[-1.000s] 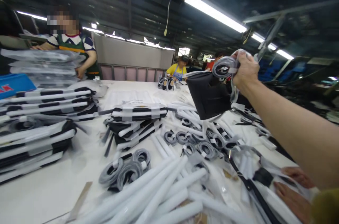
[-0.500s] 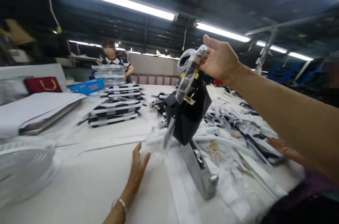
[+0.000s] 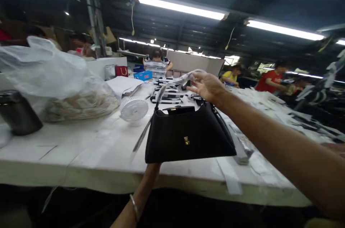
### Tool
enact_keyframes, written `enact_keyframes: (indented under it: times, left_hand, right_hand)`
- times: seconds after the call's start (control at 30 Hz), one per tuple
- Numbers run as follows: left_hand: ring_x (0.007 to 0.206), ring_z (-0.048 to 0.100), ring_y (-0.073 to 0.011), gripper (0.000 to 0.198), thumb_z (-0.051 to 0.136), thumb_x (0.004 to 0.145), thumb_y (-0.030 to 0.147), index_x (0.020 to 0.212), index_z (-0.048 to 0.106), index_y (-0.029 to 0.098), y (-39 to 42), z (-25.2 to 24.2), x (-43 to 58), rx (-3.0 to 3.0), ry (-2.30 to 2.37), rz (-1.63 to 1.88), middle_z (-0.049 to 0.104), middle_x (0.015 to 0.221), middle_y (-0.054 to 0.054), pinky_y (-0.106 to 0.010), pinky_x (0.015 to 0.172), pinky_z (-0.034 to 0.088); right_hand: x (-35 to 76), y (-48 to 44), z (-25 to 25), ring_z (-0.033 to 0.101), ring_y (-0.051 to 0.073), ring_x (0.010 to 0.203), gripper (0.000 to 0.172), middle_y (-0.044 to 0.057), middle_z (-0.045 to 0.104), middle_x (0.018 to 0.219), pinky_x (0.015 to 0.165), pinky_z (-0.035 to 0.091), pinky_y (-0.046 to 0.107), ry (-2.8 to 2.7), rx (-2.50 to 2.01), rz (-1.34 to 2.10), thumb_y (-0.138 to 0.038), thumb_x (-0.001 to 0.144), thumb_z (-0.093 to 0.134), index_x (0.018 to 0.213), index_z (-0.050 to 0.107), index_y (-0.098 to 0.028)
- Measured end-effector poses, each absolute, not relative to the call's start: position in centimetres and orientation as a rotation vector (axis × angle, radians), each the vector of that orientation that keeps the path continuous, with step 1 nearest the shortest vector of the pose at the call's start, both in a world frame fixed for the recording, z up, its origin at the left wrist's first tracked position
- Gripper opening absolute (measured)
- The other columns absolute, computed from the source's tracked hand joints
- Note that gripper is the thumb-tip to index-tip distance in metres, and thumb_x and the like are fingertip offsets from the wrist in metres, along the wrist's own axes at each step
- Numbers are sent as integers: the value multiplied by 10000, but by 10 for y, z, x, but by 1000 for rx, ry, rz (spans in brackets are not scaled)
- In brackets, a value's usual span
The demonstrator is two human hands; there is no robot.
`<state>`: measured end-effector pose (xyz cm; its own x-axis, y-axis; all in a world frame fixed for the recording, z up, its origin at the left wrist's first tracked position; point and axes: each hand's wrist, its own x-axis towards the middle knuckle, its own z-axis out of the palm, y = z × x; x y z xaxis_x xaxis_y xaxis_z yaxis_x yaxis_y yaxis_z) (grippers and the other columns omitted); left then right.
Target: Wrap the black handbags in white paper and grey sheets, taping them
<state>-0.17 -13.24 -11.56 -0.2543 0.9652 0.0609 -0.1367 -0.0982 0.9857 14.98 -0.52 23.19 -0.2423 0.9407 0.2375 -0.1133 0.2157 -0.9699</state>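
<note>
A black handbag [image 3: 188, 134] with a small gold clasp hangs in front of me, its top gaping. My right hand [image 3: 206, 84] grips its handle [image 3: 175, 80], which is wrapped in clear plastic. Behind the bag's lower left corner goes my left hand [image 3: 153, 168]; its fingers are hidden, so I cannot tell whether it touches the bag. A wrapped strip [image 3: 141, 138] dangles at the bag's left side. Partly covered by the bag, a grey metal block [image 3: 239, 156] rests on the table.
On the white table [image 3: 107, 152] stand a small white fan [image 3: 134, 109], a plastic bag [image 3: 81, 102] and a dark cup [image 3: 18, 113]. Black-and-white wrapped stacks [image 3: 168, 95] lie behind the handbag. Wrapped pieces [image 3: 269, 106] spread rightward. Several people work farther back.
My view has swung left. The handbag has turned its clasp side toward me and come lower and nearer. My left hand has gone from open above the table to behind the bag.
</note>
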Motion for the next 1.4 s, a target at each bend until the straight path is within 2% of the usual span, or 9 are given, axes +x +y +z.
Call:
enact_keyframes:
  times: [0.13,0.3,0.4,0.5,0.6,0.73,0.97,1.2,1.4]
  left_hand:
    - [727,705,-278,700,734,625,696,1029,618,137,-174,-115,-47,798,1273,1275,715,794,-124,-388,666,586]
    - [450,577,-172,596,626,654,771,727,524,189,-215,-93,-90,1014,1486,834,627,549,-39,-239,434,394]
    - [617,641,-199,445,533,836,638,754,570,203,-222,-58,-95,1344,1696,1067,658,659,-30,-291,587,502]
    - [1126,620,-270,298,601,889,398,1135,628,232,-209,-28,-84,1909,1801,1347,679,1165,-73,-414,986,491]
    - [1404,385,-319,642,708,817,203,1409,464,242,-183,-22,-68,2448,1740,1143,492,1471,-98,-525,1162,315]
    - [1279,515,-304,695,717,743,24,1366,496,237,-161,-35,-53,2582,1724,888,582,1375,-92,-507,1092,381]
    - [1114,578,-275,577,849,739,171,1237,563,221,-166,-42,-39,2697,1510,877,659,1208,-59,-465,1037,386]
    - [963,593,-284,418,843,751,383,1050,622,192,-139,-32,-32,2602,1853,461,658,992,-42,-426,845,469]
    - [912,637,-300,446,769,766,573,902,653,165,-135,5,-22,2574,1874,15,671,932,-72,-399,793,482]
  right_hand:
    - [148,-7,137,623,284,1125,382,123,615,1282,938,545,517,-1817,-1235,1162,-384,836,619,1180,595,-220]
    - [167,-49,16,499,328,1335,534,131,567,1415,1155,322,566,-2671,-1137,575,-473,911,534,1377,567,-213]
    - [179,-63,-12,472,337,1360,688,152,518,1460,1149,320,572,-2855,-1093,240,-530,886,597,1475,461,-201]
    - [192,-59,-9,475,343,1353,733,158,511,1464,1132,349,546,-2842,-1075,18,-376,799,740,1460,479,-195]
    - [202,-57,-3,569,327,1232,544,145,620,1341,1043,430,498,-2787,-1110,-123,-214,803,719,1332,597,-179]
    - [212,-82,-4,625,288,944,151,88,718,961,814,470,411,-2813,-1128,-239,-157,851,638,983,710,-172]
    - [241,-144,-13,562,237,779,137,27,640,766,739,420,384,-2676,-1180,-206,-98,751,687,734,629,-221]
    - [257,-127,-34,519,328,1259,678,113,613,1342,1059,378,487,-2478,-1193,-365,-225,726,809,1343,536,-158]
    - [251,-111,-33,656,296,1015,508,97,722,1088,1041,418,509,-2539,-1304,-193,-304,682,869,1124,658,-170]
